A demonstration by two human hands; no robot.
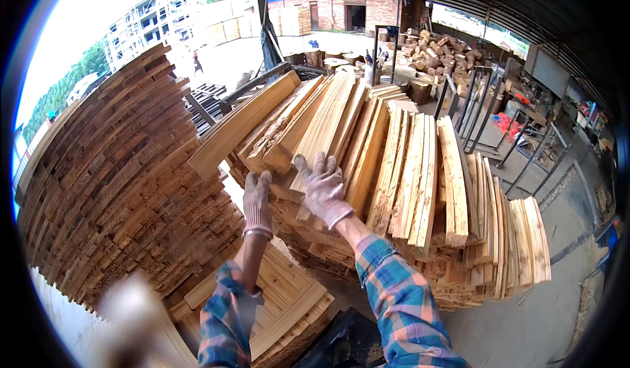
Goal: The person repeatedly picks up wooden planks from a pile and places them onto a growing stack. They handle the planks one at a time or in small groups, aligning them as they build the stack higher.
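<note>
Both my hands wear pale, dirty work gloves and are at the near ends of rough wooden planks. My left hand (258, 200) has its fingers stretched upward against the end of a plank (281, 154). To its right, my right hand (324, 187) lies with fingers spread on the end of another plank (333, 115). Neither hand visibly wraps round a board; the undersides of the fingers are hidden. These planks form the upper layer of a wide stack (394, 171), fanned out side by side. A thicker board (246, 122) lies slanted at the stack's left end.
A tall wall of stacked boards (125, 184) rises on the left. Low in front is a shorter pile of planks (289, 296), beside a black sheet (348, 342). Metal frames (485, 112) stand at right; cut logs (440, 56) lie heaped behind. A pale blurred shape (131, 315) is at lower left.
</note>
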